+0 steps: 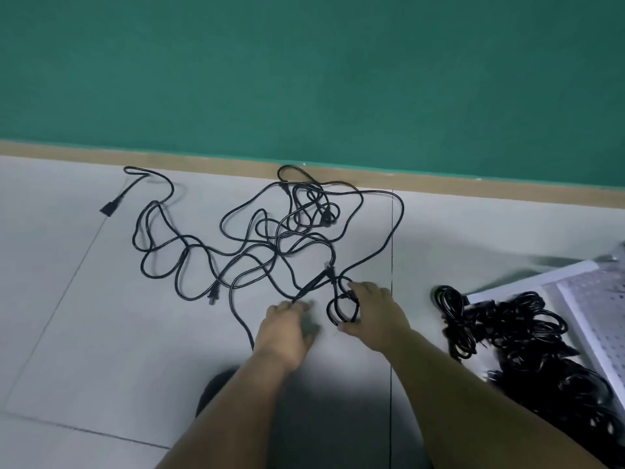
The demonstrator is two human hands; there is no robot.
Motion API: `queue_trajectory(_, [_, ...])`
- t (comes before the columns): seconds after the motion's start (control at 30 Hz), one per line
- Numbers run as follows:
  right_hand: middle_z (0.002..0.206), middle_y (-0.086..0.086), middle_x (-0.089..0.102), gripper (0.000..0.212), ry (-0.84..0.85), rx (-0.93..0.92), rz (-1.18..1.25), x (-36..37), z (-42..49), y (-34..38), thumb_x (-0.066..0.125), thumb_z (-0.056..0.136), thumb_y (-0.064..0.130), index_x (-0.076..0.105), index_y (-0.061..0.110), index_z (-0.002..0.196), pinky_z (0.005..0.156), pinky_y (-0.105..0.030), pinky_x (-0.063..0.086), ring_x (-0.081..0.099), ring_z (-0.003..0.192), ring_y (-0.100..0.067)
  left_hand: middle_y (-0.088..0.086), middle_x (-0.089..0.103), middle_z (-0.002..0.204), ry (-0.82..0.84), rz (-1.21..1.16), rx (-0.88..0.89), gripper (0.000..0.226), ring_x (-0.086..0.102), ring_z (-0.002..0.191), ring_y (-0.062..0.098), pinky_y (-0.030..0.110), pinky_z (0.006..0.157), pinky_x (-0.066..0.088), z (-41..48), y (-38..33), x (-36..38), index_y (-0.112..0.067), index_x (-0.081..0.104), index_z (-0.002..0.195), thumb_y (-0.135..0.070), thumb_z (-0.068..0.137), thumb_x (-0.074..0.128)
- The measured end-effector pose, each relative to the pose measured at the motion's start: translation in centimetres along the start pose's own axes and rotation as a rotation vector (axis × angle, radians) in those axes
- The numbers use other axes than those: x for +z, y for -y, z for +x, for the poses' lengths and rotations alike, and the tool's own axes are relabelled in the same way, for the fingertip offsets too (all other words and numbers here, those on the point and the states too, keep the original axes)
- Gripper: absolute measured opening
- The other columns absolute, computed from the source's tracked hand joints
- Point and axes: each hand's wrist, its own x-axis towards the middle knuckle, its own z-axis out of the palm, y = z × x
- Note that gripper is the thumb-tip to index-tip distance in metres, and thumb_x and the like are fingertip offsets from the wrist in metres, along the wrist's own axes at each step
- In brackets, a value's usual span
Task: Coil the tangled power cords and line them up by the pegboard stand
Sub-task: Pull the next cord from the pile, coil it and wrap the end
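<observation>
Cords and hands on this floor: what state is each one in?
Tangled cords: loose, sprawled across the floor.
Small coil: few loops, in the right hand.
Right hand: grips the small coil.
Left hand: on a loose cord; grip blurred.
Coiled cords: bundled, piled by the pegboard stand.
Pegboard stand: partly in view.

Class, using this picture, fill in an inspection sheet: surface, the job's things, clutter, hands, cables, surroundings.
Surface: grey tiled floor with dark grout lines.
Job's things: tangled cords spread loose; coiled cords heaped beside the white pegboard stand at right.
Clutter: one dark shape below the left forearm, unidentifiable.
Hands: right hand grips a small coil; left hand reaches a strand, grip blurred.
Cables: all black; one plug lies free at far left.
Surroundings: green wall, tan baseboard.
</observation>
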Motion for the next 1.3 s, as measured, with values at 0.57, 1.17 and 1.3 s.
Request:
queue_trajectory(0.57, [0.086, -0.008, 0.074, 0.030, -0.221, 0.398, 0.975, -0.7, 0.8, 0.1, 0.046, 0.100, 0.004, 0.074, 0.012, 0.102, 0.079, -0.039, 0.065, 0.071, 0.073, -0.023, -0.005, 0.056, 0.147, 0.105, -0.239, -0.047, 0.064, 0.050, 0.138, 0.020, 0.038, 0.116, 0.042, 1.1, -1.5, -0.1, -0.042, 0.042, 0.154, -0.035, 0.097, 0.069])
queue_trajectory(1.17, [0.082, 0.005, 0.077, 0.030, -0.310, 0.281, 0.955, -6.6, -1.9, -1.2, 0.055, 0.097, 0.007, 0.080, 0.023, 0.089, 0.067, -0.030, 0.049, 0.064, 0.074, -0.016, -0.009, 0.049, 0.140, -0.093, -0.172, 0.284, 0.051, 0.040, 0.131, 0.014, 0.032, 0.112, 0.041, 4.8, -8.1, -1.4, -0.038, 0.053, 0.148, -0.032, 0.100, 0.067])
queue_trajectory(1.3, [0.082, 0.012, 0.078, 0.030, -0.353, 0.130, 0.880, -11.2, -2.0, 1.3, 0.058, 0.095, 0.010, 0.081, 0.026, 0.087, 0.070, -0.028, 0.050, 0.067, 0.075, -0.003, -0.006, 0.062, 0.116, -0.187, -0.118, 0.339, 0.018, 0.053, 0.115, 0.019, 0.039, 0.098, 0.049, 5.0, -10.3, -4.3, -0.030, 0.072, 0.116, -0.038, 0.102, 0.062])
